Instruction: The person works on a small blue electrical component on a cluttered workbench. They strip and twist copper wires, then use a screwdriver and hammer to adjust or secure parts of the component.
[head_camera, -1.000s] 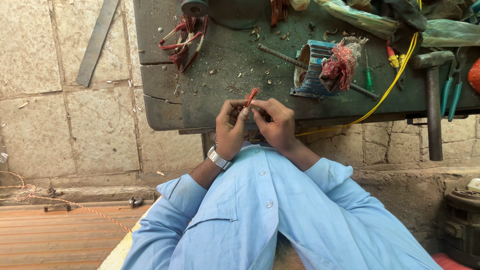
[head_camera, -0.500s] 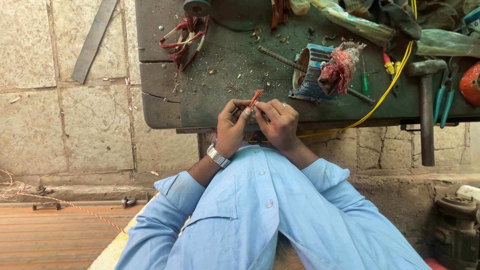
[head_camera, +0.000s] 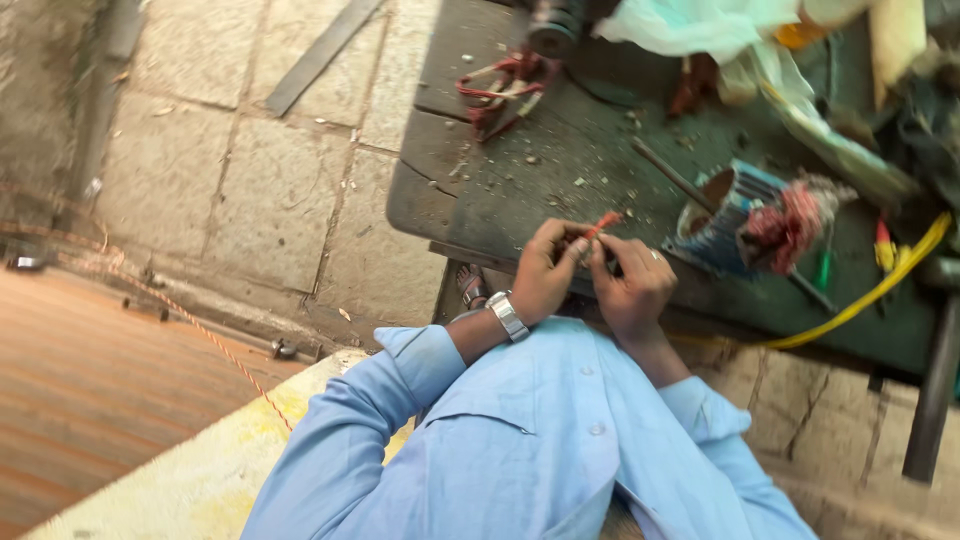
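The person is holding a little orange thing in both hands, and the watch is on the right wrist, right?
Not quite. The head view shows the watch on the left wrist. The rest holds: the left hand and right hand together hold a little orange thing at the edge of the dark workbench.

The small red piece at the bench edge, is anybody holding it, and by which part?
Yes. Both hands pinch the red piece at its lower end: left hand, right hand. Its upper tip sticks out free.
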